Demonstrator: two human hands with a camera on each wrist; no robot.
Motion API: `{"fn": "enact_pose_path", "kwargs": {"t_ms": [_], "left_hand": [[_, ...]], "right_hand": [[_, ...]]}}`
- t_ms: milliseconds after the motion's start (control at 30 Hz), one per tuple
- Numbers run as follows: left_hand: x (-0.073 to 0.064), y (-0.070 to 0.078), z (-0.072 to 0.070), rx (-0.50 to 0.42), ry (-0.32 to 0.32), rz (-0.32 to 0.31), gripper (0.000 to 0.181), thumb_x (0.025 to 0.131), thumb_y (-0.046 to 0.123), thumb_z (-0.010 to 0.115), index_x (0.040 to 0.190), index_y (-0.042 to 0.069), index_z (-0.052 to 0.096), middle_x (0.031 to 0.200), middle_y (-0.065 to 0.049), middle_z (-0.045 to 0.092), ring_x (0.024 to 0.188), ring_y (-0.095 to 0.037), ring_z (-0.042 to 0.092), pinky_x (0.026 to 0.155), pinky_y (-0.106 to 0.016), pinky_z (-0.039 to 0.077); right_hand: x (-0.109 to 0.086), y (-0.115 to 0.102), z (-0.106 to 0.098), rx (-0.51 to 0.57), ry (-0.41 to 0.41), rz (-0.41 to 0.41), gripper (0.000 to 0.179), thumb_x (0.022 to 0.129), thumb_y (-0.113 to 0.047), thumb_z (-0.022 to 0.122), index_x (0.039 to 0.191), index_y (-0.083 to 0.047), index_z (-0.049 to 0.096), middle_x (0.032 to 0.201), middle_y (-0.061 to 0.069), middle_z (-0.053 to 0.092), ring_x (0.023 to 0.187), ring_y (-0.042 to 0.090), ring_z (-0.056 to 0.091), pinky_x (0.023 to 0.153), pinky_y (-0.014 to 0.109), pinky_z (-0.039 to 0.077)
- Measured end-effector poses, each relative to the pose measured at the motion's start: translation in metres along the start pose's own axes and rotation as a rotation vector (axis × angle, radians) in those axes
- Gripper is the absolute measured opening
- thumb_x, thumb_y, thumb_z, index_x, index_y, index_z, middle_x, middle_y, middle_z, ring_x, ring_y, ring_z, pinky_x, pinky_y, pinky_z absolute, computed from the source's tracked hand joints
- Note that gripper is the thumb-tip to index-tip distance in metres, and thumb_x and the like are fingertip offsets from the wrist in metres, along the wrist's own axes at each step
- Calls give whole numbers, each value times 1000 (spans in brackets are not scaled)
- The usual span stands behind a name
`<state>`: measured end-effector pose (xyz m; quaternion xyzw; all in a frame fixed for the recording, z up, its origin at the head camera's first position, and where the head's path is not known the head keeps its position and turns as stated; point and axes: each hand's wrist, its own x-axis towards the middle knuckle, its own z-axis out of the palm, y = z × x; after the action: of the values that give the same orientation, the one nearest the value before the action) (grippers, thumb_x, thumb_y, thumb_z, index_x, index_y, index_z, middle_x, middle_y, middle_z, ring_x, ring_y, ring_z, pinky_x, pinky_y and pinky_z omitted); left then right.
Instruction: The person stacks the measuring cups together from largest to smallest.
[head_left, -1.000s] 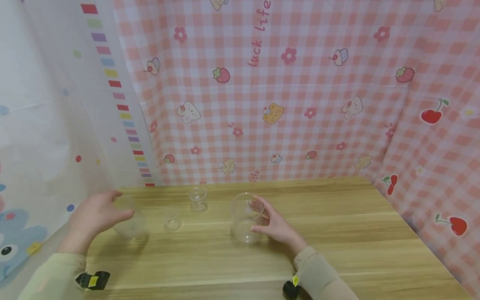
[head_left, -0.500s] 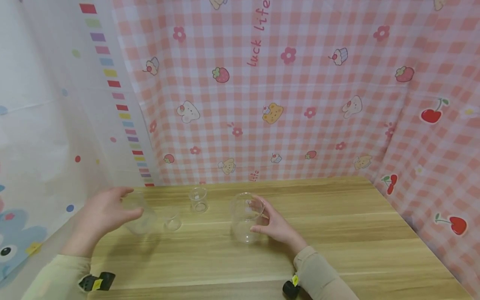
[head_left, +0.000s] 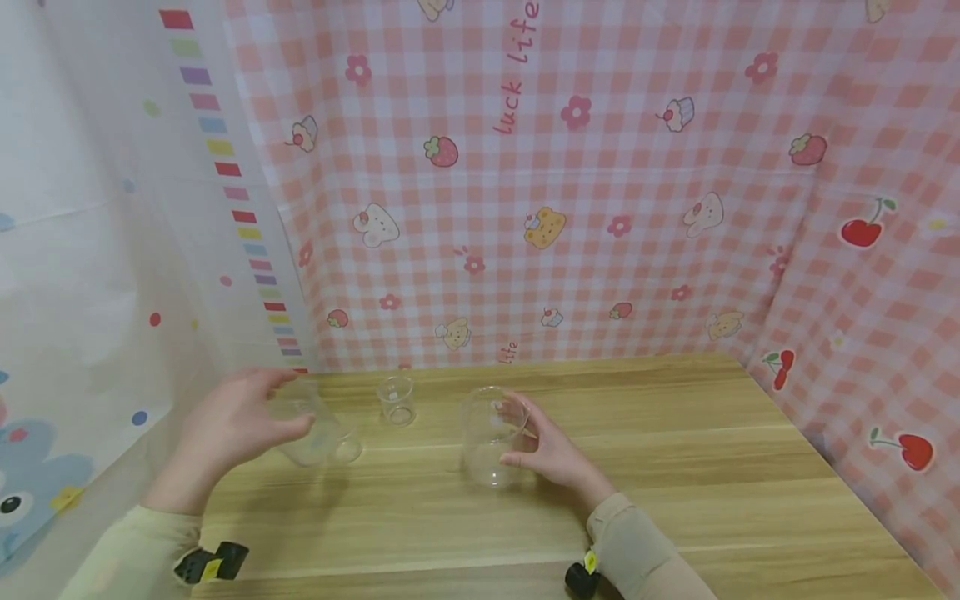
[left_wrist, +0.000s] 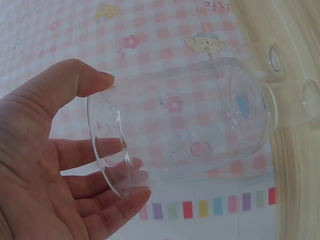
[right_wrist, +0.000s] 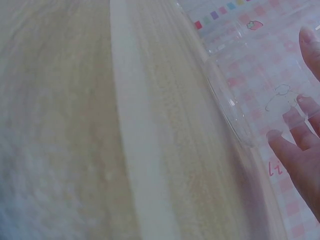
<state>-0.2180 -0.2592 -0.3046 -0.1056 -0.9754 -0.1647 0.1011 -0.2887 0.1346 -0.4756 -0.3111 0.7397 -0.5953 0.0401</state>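
My left hand [head_left: 232, 421] grips a clear beaker [left_wrist: 185, 120] at its flared rim, thumb on one side and fingers on the other. In the head view this beaker is tilted above the left part of the table, its bottom overlapping a small clear beaker [head_left: 348, 448]. A faint blue mark shows near its base in the left wrist view. Around the side of a larger clear beaker [head_left: 483, 454], upright on the table, my right hand [head_left: 551, 450] holds with thumb in front and fingers behind the glass.
Another small clear beaker [head_left: 397, 404] stands toward the back of the wooden table [head_left: 420, 533], between the two hands. Behind the table hangs a pink checked cloth [head_left: 637, 275]. A white cloth with coloured dots [head_left: 97, 275] borders the left side.
My left hand has moved right with its beaker, bringing it from the table's left edge to beside the nearer small beaker. The right hand and its beaker have stayed in place.
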Motion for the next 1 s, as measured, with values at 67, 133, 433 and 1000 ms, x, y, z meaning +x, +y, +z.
{"fn": "enact_pose_path", "kwargs": {"t_ms": [67, 133, 433, 1000], "left_hand": [[1, 3, 1, -1, 3, 8, 67, 78, 36, 77, 129, -3, 60, 124, -28, 61, 109, -46, 58, 86, -62, 48], [2, 7, 2, -3, 3, 15, 68, 77, 37, 78, 129, -3, 60, 124, -28, 61, 108, -45, 59, 85, -61, 49], [8, 19, 8, -6, 10, 38, 68, 77, 37, 79, 129, -2, 61, 121, -25, 63, 105, -43, 61, 84, -59, 50], [16, 42, 16, -18, 29, 103, 63, 78, 34, 78, 128, 0, 63, 124, -22, 63, 105, -39, 62, 85, -57, 50]], "right_hand": [[0, 1, 0, -3, 0, 0, 91, 83, 8, 74, 156, -12, 23, 152, 22, 37, 139, 39, 36, 110, 53, 35], [0, 1, 0, -6, -1, -3, 91, 83, 8, 73, 156, -11, 23, 152, 23, 37, 139, 39, 36, 110, 53, 35], [0, 2, -1, 18, -3, -11, 91, 82, 4, 77, 155, -9, 24, 151, 23, 38, 139, 40, 36, 110, 52, 35], [1, 1, -2, 11, 1, 7, 91, 81, 8, 76, 155, -9, 24, 152, 22, 38, 140, 38, 35, 110, 53, 35]]}}
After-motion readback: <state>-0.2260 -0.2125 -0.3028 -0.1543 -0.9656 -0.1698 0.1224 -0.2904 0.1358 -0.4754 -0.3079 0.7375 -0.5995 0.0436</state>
